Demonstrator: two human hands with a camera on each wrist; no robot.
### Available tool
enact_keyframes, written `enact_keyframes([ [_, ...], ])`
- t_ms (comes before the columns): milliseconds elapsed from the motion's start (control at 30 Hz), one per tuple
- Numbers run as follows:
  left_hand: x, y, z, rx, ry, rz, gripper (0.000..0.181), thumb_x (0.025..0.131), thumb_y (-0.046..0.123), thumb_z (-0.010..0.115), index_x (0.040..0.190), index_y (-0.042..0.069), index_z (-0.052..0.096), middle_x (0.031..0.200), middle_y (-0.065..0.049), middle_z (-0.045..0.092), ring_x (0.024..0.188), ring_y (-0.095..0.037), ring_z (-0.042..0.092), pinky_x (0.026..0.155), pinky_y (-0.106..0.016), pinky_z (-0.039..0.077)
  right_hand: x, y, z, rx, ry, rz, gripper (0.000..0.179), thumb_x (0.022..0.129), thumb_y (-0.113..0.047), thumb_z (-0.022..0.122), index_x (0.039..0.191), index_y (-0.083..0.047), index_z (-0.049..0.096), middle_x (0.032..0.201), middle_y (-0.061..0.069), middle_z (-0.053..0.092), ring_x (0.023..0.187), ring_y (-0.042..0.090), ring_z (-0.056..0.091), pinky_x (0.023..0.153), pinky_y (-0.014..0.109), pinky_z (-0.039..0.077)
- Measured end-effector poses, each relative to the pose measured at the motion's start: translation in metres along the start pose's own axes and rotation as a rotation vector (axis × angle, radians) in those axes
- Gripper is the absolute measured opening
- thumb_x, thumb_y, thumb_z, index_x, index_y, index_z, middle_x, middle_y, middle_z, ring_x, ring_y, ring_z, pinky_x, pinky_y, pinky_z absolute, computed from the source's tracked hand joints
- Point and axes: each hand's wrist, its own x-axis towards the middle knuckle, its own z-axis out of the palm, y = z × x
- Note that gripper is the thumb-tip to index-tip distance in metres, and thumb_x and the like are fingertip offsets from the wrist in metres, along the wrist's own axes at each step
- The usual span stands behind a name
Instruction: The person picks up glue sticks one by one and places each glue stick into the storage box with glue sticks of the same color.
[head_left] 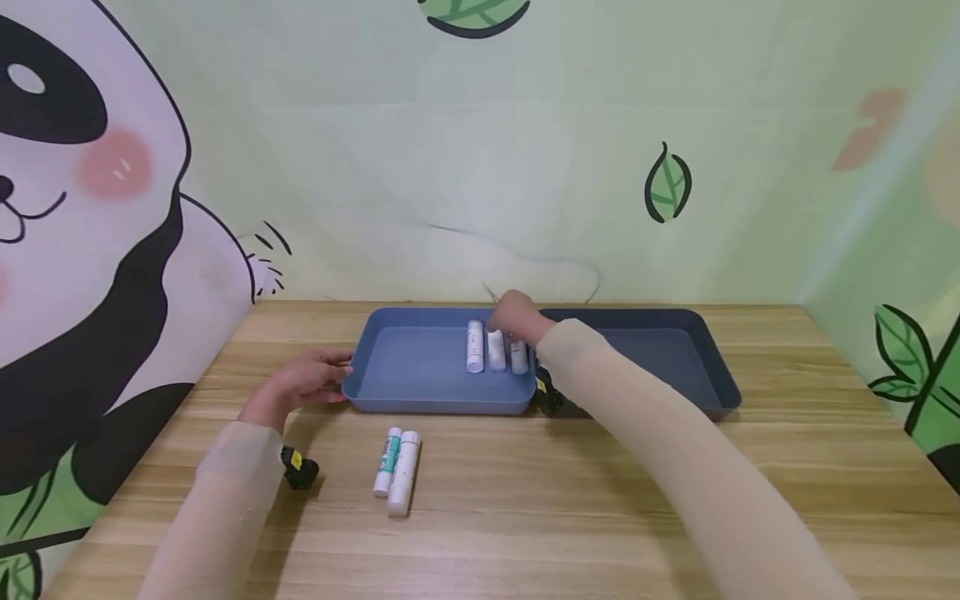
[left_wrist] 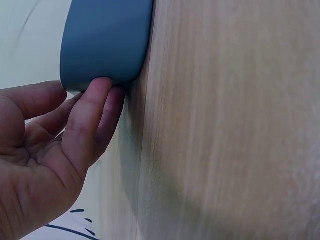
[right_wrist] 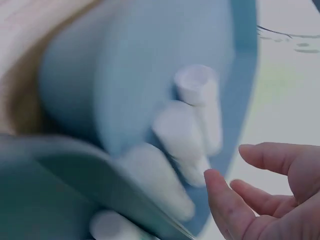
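Observation:
My left hand (head_left: pixel 311 379) is at the left end of a blue tray (head_left: pixel 408 358); in the left wrist view its fairly straight fingers (left_wrist: pixel 87 115) touch the tray's end. Three white glue sticks lie side by side at the tray's right: a left one (head_left: pixel 475 346), a middle one (head_left: pixel 497 350) and a right one (head_left: pixel 519 357). Over their far ends is my right hand (head_left: pixel 519 317). The right wrist view has its thumb and fingers apart, with nothing between them. On the table, nearer me, a green-labelled glue stick (head_left: pixel 387 462) lies against a longer white one (head_left: pixel 403 473).
A dark tray (head_left: pixel 716 387) stands against the blue tray's right end, partly covered by my right forearm. One more white end (right_wrist: pixel 115 225) shows beside its wall in the right wrist view. Behind the wooden table (head_left: pixel 525 508) hangs a printed panda backdrop (head_left: pixel 337 167).

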Motion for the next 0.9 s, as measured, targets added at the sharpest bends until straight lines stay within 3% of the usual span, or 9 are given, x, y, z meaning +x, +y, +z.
enact_keyframes([
  [100, 0.000, 0.000, 0.000, 0.001, 0.002, 0.002, 0.058, 0.109, 0.010, 0.043, 0.160, -0.003, 0.019, 0.156, -0.033, 0.035, 0.101, -0.012, 0.059, 0.084, -0.022, 0.060, 0.002, -0.003, -0.015, 0.210, -0.003, 0.040, 0.010, 0.087, -0.002, 0.070, 0.091, 0.004, 0.063, 0.086, 0.010, 0.057, 0.072, 0.021, 0.061, 0.074, 0.034, 0.064],
  [133, 0.000, 0.000, 0.000, -0.001, 0.002, 0.005, 0.058, 0.109, 0.009, 0.043, 0.160, -0.004, 0.020, 0.154, -0.033, 0.037, 0.101, -0.011, 0.059, 0.083, -0.022, 0.060, 0.000, -0.004, -0.021, 0.240, -0.011, 0.045, 0.015, 0.088, -0.002, 0.070, 0.099, 0.006, 0.065, 0.093, 0.013, 0.060, 0.078, 0.024, 0.064, 0.076, 0.035, 0.065],
  [233, 0.001, -0.001, 0.001, -0.003, 0.001, 0.016, 0.057, 0.109, 0.009, 0.042, 0.160, -0.005, 0.020, 0.150, -0.032, 0.040, 0.099, -0.010, 0.058, 0.082, -0.022, 0.060, -0.008, -0.011, -0.038, 0.260, -0.025, 0.055, 0.030, 0.090, -0.005, 0.068, 0.118, 0.006, 0.066, 0.118, 0.017, 0.066, 0.097, 0.030, 0.070, 0.083, 0.036, 0.064],
  [333, 0.002, -0.002, 0.002, -0.006, -0.002, 0.022, 0.057, 0.109, 0.009, 0.043, 0.160, -0.005, 0.021, 0.149, -0.031, 0.041, 0.101, -0.010, 0.058, 0.083, -0.022, 0.060, -0.023, -0.020, -0.055, 0.249, -0.059, 0.067, 0.040, 0.096, -0.009, 0.064, 0.133, 0.005, 0.061, 0.141, 0.017, 0.060, 0.121, 0.034, 0.064, 0.096, 0.036, 0.061],
  [567, 0.003, -0.002, 0.003, -0.009, 0.013, -0.005, 0.057, 0.109, 0.009, 0.043, 0.161, -0.001, 0.022, 0.149, -0.030, 0.041, 0.101, -0.012, 0.058, 0.083, -0.023, 0.060, -0.044, -0.028, -0.080, 0.244, -0.118, -0.014, 0.042, 0.099, -0.012, 0.062, 0.137, 0.006, 0.058, 0.146, 0.024, 0.053, 0.119, 0.032, 0.060, 0.102, 0.039, 0.059],
  [900, 0.004, -0.001, 0.002, -0.002, 0.013, -0.019, 0.057, 0.109, 0.010, 0.043, 0.161, -0.001, 0.021, 0.152, -0.030, 0.040, 0.103, -0.013, 0.058, 0.083, -0.023, 0.060, -0.070, -0.037, -0.106, 0.231, -0.139, -0.107, 0.047, 0.102, -0.020, 0.061, 0.143, 0.001, 0.052, 0.145, 0.019, 0.056, 0.129, 0.035, 0.058, 0.104, 0.043, 0.057],
])
